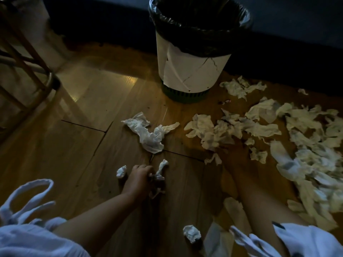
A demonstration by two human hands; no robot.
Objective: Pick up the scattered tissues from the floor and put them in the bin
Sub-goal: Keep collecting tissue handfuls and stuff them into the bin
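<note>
The bin (193, 67) stands upright at the top centre, white-sided with a black liner and a green base. Crumpled white tissues lie on the wooden floor: a large one (148, 135) in the middle, a small ball (121, 171), another ball (192, 233), and a wide pile (306, 145) on the right. My left hand (140, 176) is low on the floor and pinches a twisted tissue (160, 168). My right hand (229, 149) is dark and blurred at the edge of the clump of tissues (209, 136); its fingers are not distinguishable.
Wooden chair legs (37, 71) stand at the far left. A dark piece of furniture (297, 43) runs along the back behind the bin. My white clothing (27, 238) fills the bottom corners. Bare floor (83, 145) lies between the chair and the middle tissue.
</note>
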